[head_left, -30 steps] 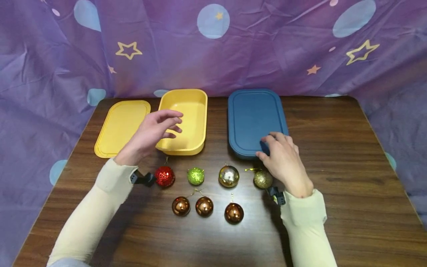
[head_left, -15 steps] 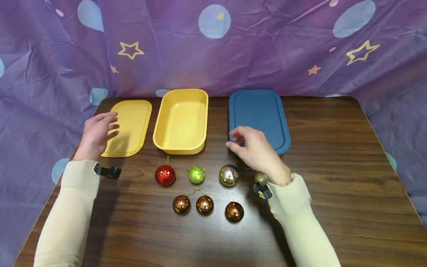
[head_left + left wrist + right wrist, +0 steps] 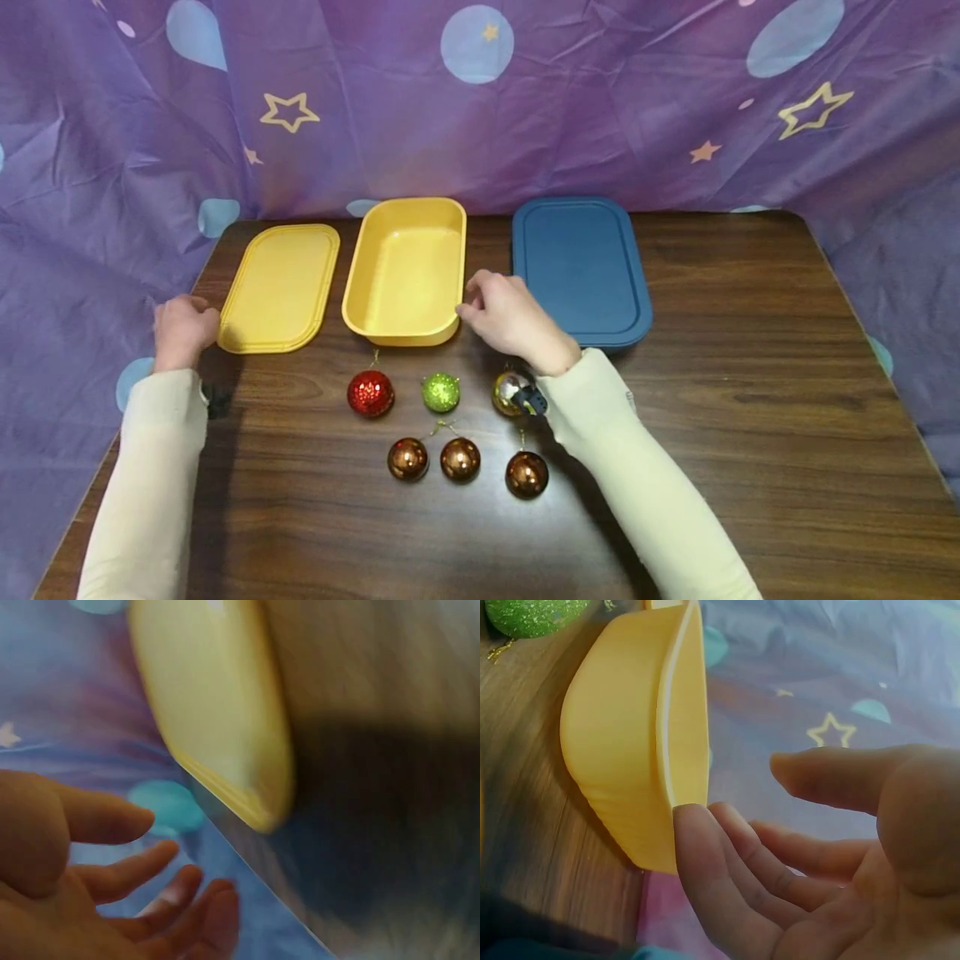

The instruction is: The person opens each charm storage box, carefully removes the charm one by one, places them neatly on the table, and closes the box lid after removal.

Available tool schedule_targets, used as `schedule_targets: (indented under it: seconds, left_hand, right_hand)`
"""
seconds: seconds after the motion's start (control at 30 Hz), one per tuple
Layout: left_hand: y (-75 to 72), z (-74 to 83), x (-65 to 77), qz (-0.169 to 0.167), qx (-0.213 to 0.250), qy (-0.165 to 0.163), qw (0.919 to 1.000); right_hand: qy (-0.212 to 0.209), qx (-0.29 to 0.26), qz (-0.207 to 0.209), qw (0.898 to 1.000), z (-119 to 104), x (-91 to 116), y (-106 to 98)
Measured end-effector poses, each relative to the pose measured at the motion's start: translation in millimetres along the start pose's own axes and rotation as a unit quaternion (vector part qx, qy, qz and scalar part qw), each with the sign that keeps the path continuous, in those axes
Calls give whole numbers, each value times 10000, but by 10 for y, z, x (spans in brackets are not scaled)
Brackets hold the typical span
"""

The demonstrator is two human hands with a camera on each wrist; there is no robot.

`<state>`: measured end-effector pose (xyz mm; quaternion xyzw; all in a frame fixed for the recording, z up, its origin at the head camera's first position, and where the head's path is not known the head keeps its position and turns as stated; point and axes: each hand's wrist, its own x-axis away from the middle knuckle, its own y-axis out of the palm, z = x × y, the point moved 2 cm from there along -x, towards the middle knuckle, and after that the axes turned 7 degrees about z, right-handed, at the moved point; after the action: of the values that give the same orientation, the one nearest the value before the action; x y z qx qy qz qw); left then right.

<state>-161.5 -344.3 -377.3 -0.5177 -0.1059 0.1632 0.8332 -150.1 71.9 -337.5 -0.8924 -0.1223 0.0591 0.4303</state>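
Observation:
My left hand (image 3: 183,332) hovers at the near left corner of the yellow lid (image 3: 281,287). In the left wrist view its loosely bent fingers hold nothing, apart from the blurred lid (image 3: 217,697). My right hand (image 3: 512,318) is at the right side of the topless yellow box (image 3: 412,340). The right wrist view shows that hand's thumb away from its bent fingers, with nothing gripped. One fingertip (image 3: 697,832) overlaps the box's rim (image 3: 664,727); whether it touches cannot be told. To the right stands a blue box with its blue lid (image 3: 585,258) on.
Before the boxes lie a red glitter Christmas ball (image 3: 371,393), a green one (image 3: 441,392) and a shiny gold one (image 3: 508,390), partly covered by the right wrist camera (image 3: 531,400). Three brown balls (image 3: 460,460) lie nearer. A purple curtain (image 3: 480,125) hangs behind the table.
My left hand has gone from over the yellow box to the left of the yellow lid. My right hand has moved left from the blue lid to the yellow box; its forearm now hides the gold glitter ball.

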Motion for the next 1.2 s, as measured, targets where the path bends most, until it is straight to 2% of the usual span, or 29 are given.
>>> schedule_targets:
  seconds: [0.07, 0.17, 0.3, 0.47, 0.57, 0.73, 0.83, 0.93, 1.03, 1.13, 1.17, 1.2]
  left_hand:
    - [2, -94, -13, -206, -441, 197, 9986]
    - [26, -222, -25, -666, -500, -98, 9965]
    - [87, -318, -26, -894, -10, -632, 9940]
    - [144, -364, -51, -974, 449, -764, 9913]
    - [171, -370, -58, -1071, 666, -864, 9882]
    - [218, -354, -75, -1184, 903, -1212, 9814]
    - [227, -337, -73, -1255, 1192, -1495, 9735]
    - [221, -324, -49, -1252, 1747, -1863, 9587]
    - [200, -327, -34, -1263, 2416, -2137, 9381]
    - [182, -347, -37, -1393, 3258, -2381, 9043]
    - [177, -356, -42, -1461, 3541, -2478, 8899]
    - [176, -368, -47, -1527, 3858, -2619, 8713]
  right_hand:
    - [10, 100, -92, 9999, -36, -25, 13]
    - [96, 243, -183, 9995, -53, -76, 39]
    - [381, 408, -355, 9978, -39, -153, 80]
    - [750, 222, -609, 9951, -23, -225, 151]
    - [833, 159, -723, 9938, -31, -256, 198]
    - [915, 248, -840, 9920, -36, -290, 254]
    - [975, 287, -822, 9914, -26, -302, 274]
    - [1008, 334, -751, 9915, -6, -313, 292]
    - [1050, 322, -695, 9915, 18, -319, 309]
    - [1080, 273, -689, 9914, 33, -319, 326]
    - [1098, 252, -693, 9912, 36, -317, 330]
    - [1104, 239, -686, 9912, 38, -316, 332]
